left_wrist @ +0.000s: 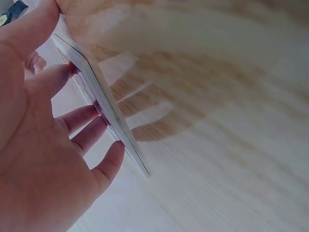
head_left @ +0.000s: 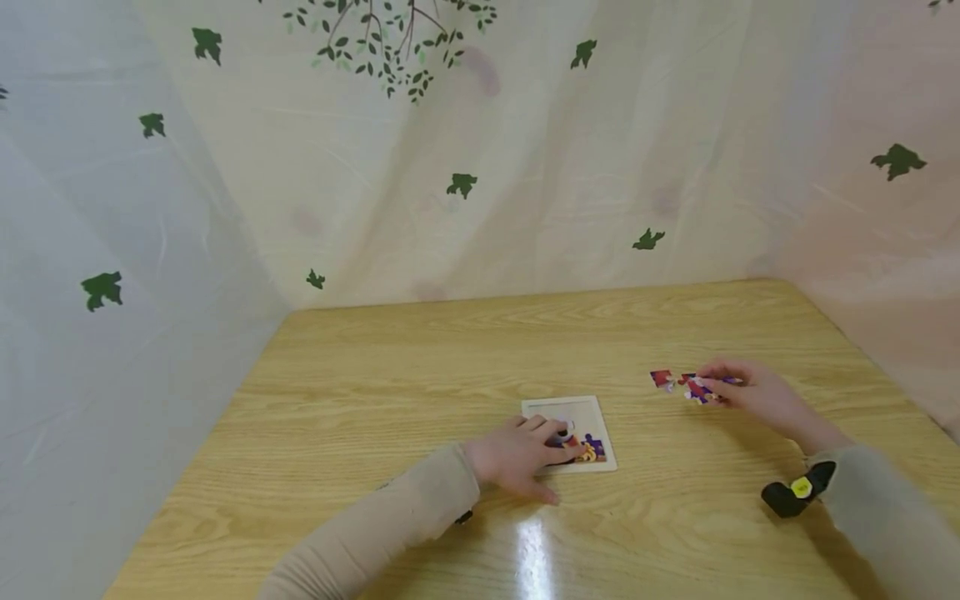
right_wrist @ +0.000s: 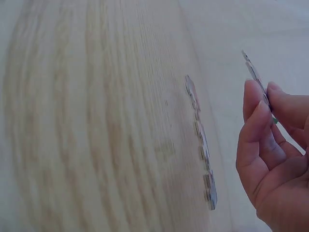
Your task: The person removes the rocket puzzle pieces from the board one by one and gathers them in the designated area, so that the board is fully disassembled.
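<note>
Well, taking twelve o'clock as straight away from the person, the left hand (head_left: pixel 517 457) comes first, reaching in from about eight o'clock with its fingers spread and their tips resting on the puzzle tray (head_left: pixel 606 433) and what lies in it. Its thumb sits off the tray's six o'clock edge. Between and beside the fingers, fitted pieces (head_left: pixel 592 448) show at the tray's near end, while pale floor shows toward twelve. The tray's long axis seems to run roughly from six to twelve (the slant of the head view makes that hard to settle).

Farther right, well apart from the tray and at about two o'clock from it, a broken row of loose pieces (head_left: pixel 662 380) lies on the table (head_left: pixel 375 375). The right hand (head_left: pixel 757 398) is just beyond, pinching one puzzle piece (right_wrist: pixel 254 72) between thumb and fingers; the right wrist view shows that piece apart from the row.

The key relation, in my judgement, is this: from the held piece the tray lies toward eight or nine o'clock, across a stretch of table, and the left hand is much the nearer to it.
</note>
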Motion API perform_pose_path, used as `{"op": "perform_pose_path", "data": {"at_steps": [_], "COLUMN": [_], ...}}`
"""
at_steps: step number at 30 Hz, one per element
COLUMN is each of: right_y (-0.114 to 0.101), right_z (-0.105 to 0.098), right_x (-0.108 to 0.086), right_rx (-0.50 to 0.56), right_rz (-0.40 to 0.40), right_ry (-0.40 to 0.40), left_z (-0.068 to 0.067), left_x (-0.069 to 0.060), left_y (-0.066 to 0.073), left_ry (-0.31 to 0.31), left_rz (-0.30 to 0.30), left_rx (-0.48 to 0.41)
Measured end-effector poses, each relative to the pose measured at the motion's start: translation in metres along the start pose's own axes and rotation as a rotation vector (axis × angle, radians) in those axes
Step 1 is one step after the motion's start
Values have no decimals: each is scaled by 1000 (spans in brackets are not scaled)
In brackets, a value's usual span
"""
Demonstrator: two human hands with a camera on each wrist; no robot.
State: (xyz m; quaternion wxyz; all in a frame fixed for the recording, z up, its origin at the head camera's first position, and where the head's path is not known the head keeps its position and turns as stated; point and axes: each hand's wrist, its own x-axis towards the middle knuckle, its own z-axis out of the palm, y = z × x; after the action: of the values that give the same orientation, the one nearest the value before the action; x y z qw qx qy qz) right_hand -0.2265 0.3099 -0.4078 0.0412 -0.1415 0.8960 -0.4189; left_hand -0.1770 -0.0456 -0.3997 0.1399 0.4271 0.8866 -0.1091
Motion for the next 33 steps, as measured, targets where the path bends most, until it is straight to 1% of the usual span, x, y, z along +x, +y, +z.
{"op": "perform_pose_path", "data": {"at_steps": [4,8,11,15,16,19,23,28,31,33], "right_y": [10,20,25,31,33,35,36,36,37,36], "right_z": [-6,-13,-17,-21,-22,-25,-27,-27,-26,-26], "right_x": [-6,-11,-13,-12,-12,-11,-10,-10,-10,-9], "right_rx": [-36,-102,-87,-26,-38,-123,-259,-284,-276,-287], "right_rz": [48,68,78,118,128,153,143,160,186,183], "right_ry": [-23,-35,-37,-51,-49,-41,-30,-27,-24,-19], "left_z": [0,0,0,0,0,-1,-2,-2,-1,-1], "left_x": [0,0,0,0,0,0,-1,-1,-1,-1], "left_y": [0,1,1,1,0,-1,-3,-2,-1,-1], "left_ry": [1,-3,-5,-1,0,2,-3,-2,-5,-9], "left_rz": [6,10,5,3,3,7,4,3,5,7], "left_rx": [-10,-12,-17,-16,-15,-13,-18,-9,-10,-15]}}
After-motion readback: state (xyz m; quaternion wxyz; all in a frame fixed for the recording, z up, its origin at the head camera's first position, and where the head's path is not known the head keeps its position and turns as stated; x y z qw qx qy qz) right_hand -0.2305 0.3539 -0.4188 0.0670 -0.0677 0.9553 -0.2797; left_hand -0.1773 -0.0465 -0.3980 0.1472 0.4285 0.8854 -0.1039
